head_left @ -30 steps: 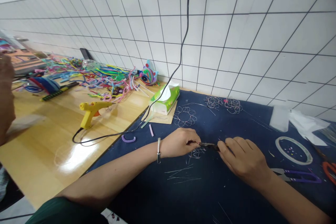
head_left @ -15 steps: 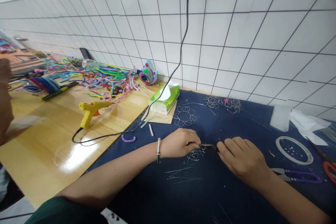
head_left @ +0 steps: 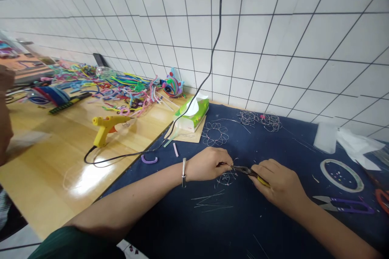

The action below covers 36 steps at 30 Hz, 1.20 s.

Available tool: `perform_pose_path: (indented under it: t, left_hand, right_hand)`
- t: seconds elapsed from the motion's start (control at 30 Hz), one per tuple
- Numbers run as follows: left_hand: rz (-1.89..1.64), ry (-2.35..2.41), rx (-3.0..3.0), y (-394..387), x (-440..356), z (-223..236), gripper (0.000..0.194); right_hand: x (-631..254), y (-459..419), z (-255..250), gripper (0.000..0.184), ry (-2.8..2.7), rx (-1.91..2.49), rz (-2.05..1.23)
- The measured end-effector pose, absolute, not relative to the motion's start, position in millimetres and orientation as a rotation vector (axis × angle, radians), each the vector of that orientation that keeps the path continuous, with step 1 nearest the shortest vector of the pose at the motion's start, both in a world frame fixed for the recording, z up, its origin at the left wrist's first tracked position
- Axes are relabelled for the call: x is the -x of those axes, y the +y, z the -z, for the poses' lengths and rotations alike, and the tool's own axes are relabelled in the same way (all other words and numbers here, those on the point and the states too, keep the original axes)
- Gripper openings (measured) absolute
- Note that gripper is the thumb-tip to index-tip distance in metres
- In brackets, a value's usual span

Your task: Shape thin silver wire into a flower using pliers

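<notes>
Between the thumb and fingers of my left hand is pinched a looped wire piece, its thin loops hanging just below the fingertips. My right hand is closed around a pair of pliers with yellow grips. The jaws point left and reach the wire at my left fingertips; whether they bite on it I cannot tell. Behind my left hand a flower-shaped wire ring lies flat on the dark blue cloth. Several cut wires lie in front.
A tissue pack stands behind my left hand. On the wooden table at left are a yellow glue gun and tangled pipe cleaners. Purple snips and a white ring lie right. Another person's arm shows at the far left.
My right hand has turned on the pliers, so the yellow grip and more of the jaws now show. My left hand has stayed almost in place.
</notes>
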<state>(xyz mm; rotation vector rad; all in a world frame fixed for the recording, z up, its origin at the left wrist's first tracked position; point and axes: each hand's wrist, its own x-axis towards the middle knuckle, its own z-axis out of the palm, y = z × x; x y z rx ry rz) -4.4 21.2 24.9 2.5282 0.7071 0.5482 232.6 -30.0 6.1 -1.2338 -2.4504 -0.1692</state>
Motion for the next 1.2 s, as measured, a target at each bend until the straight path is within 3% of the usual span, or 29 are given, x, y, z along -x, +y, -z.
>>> perform_pose_path:
  t: [1.2]
  left_hand:
    - [-0.61, 0.72, -2.5, 21.7, 5.3, -31.0, 0.018]
  right_hand:
    - [-228.0, -31.2, -10.3, 0.014, -2.349, 1.234, 0.315]
